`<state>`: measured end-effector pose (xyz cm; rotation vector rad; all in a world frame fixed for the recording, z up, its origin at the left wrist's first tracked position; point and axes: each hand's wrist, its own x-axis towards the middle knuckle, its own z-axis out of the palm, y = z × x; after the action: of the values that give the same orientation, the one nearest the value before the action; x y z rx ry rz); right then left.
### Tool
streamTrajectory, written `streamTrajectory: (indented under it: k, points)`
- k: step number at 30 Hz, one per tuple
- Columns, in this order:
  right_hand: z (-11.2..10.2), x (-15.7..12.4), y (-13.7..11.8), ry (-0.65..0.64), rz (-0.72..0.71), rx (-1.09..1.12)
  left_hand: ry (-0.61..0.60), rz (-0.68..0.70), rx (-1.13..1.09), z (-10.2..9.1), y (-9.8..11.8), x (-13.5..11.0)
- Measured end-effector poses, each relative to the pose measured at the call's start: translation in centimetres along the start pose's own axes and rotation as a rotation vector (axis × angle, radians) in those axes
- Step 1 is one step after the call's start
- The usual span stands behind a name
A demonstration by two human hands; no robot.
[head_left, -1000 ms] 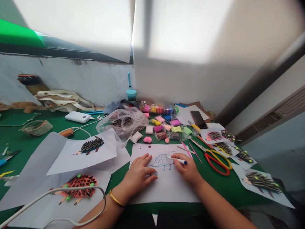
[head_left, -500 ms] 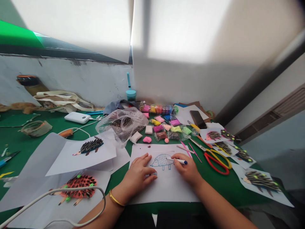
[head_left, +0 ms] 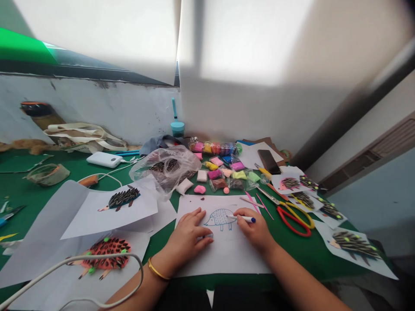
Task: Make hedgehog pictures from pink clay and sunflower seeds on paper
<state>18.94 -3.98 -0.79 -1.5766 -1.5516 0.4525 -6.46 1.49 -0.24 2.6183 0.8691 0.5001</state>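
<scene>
A white sheet of paper point(head_left: 227, 259) lies in front of me, with a hedgehog drawing point(head_left: 219, 218) in blue line on it. My right hand point(head_left: 254, 229) grips a white marker point(head_left: 241, 218) with a dark blue end, its tip at the hedgehog's dotted body. To the left of the drawing, my left hand point(head_left: 187, 235) rests on the sheet. Between its thumb and forefinger sits a small pale bluish piece point(head_left: 208, 236), mostly hidden, whose kind I cannot make out.
Packets of coloured clay point(head_left: 215, 174) and a plastic bag of seeds point(head_left: 165, 168) lie beyond the sheet. Scissors point(head_left: 293, 216) with red and yellow handles are at the right, near several seed-covered hedgehogs point(head_left: 355, 245). A red hedgehog point(head_left: 108, 252) and a white cable point(head_left: 97, 255) are at left.
The marker's tip has shifted very slightly over the hedgehog's body. My left hand stays in place on the paper; the whole view has moved a touch.
</scene>
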Motion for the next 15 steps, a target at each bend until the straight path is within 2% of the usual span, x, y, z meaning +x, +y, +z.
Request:
streamTrajectory:
  k: [7,15]
  points:
    - [-0.31,-0.20,-0.23,0.041,0.006,0.011,-0.008,-0.001,0.000,-0.13,0.06,0.04]
    - [-0.18,-0.12,-0.28,-0.014,-0.002,0.014,0.004,0.004,-0.002,-0.10,0.03,-0.04]
